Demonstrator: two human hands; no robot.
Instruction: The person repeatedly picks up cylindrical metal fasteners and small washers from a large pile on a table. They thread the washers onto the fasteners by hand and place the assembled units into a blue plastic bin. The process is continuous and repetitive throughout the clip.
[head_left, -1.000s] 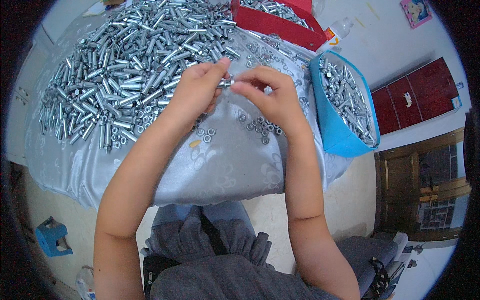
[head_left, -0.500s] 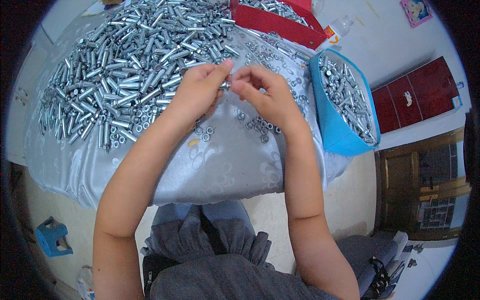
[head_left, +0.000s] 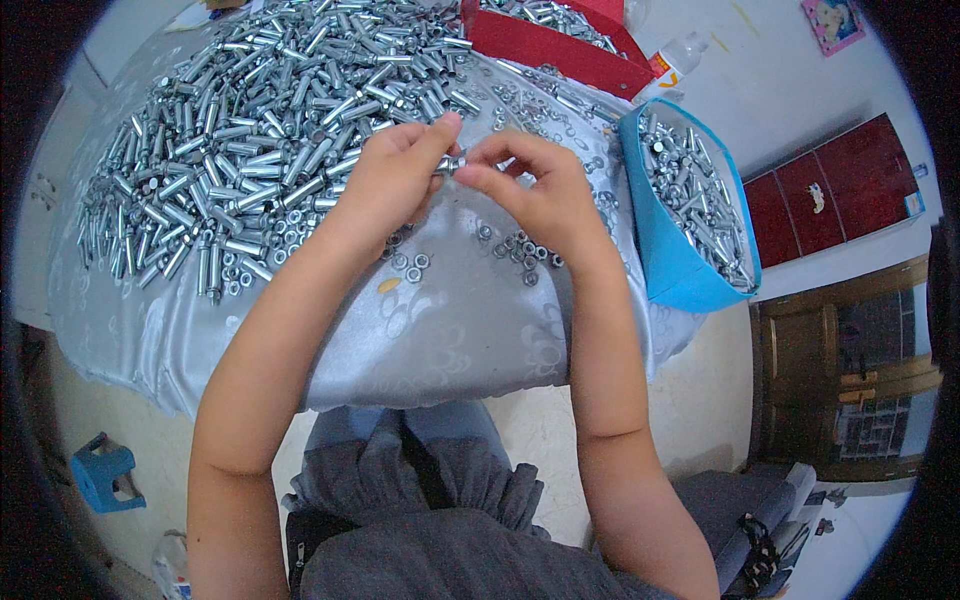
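In my left hand [head_left: 400, 170], closed, is a silver expansion bolt [head_left: 448, 166], mostly hidden by the fingers; its threaded end points right. The thumb and forefinger of my right hand [head_left: 535, 185] pinch at that end; whether a nut or washer sits between those fingertips is too small to tell. A big heap of metal expansion bolts [head_left: 270, 130] lies to the left and beyond my left hand. Loose hex nuts [head_left: 413, 268] lie below my left hand, and several more nuts [head_left: 525, 255] lie below my right. Washers [head_left: 530, 110] are scattered beyond both hands.
A blue fabric bin [head_left: 690, 275] full of bolts stands at the table's right edge. Beyond the hands is a red box [head_left: 550, 48] with more metal parts, beside a white bottle [head_left: 680, 55]. A silver-grey cloth [head_left: 440, 350] covers the table. A blue stool [head_left: 105, 475] stands lower left.
Both hands stay at the same spot with the bolt. The right fingertips have shifted slightly at its end, and more of the metal end shows between the hands.
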